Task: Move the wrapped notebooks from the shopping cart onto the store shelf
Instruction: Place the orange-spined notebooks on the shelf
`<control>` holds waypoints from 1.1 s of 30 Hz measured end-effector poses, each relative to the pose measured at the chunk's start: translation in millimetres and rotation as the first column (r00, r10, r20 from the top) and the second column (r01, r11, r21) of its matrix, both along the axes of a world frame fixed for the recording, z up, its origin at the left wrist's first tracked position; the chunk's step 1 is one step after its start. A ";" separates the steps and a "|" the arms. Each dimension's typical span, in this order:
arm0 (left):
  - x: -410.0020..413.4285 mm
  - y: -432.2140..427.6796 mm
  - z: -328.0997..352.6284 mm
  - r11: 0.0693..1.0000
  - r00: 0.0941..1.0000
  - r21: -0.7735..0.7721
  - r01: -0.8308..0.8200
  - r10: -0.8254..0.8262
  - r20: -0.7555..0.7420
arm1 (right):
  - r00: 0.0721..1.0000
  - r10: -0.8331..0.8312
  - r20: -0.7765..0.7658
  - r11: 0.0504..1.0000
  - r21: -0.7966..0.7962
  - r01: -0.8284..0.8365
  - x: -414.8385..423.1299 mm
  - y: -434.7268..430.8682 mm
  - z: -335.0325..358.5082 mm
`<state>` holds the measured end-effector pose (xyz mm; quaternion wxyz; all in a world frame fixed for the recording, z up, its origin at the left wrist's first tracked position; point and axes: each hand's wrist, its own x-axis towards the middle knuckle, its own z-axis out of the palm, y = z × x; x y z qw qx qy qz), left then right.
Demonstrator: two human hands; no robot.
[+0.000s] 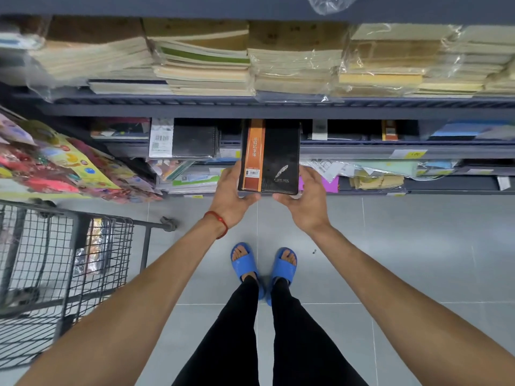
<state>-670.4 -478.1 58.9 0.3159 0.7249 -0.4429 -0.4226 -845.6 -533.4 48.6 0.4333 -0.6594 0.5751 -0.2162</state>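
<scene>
One shelf (pixel 278 103) spans the top of the frame, its upper tier packed with wrapped stacks (pixel 295 65). One wire cart (pixel 55 274) at lower left holds one wrapped notebook (pixel 93 246) upright against its mesh. One black notebook (pixel 278 157) sits at centre, its far end at the middle tier. The left hand (pixel 231 193) and right hand (pixel 309 199) grasp its near corners.

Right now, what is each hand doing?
Left hand: gripping the black notebook at its left side.
Right hand: gripping the same notebook at its right side.
</scene>
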 end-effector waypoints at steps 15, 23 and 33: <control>13.4 -40.9 -35.5 0.986 0.988 -0.061 -0.152 0.150 -0.044 | 0.994 -0.108 -0.034 0.994 -0.030 0.107 30.0 -33.0 -17.9; 26.7 -64.8 -41.0 0.978 0.978 -0.044 -0.203 0.200 -0.061 | 0.989 -0.142 -0.053 0.989 -0.047 0.139 43.6 -53.5 -23.2; 23.3 -80.7 -50.9 0.977 0.979 -0.112 -0.179 0.189 0.078 | 0.981 -0.180 -0.072 0.981 -0.092 0.173 47.5 -68.8 -35.3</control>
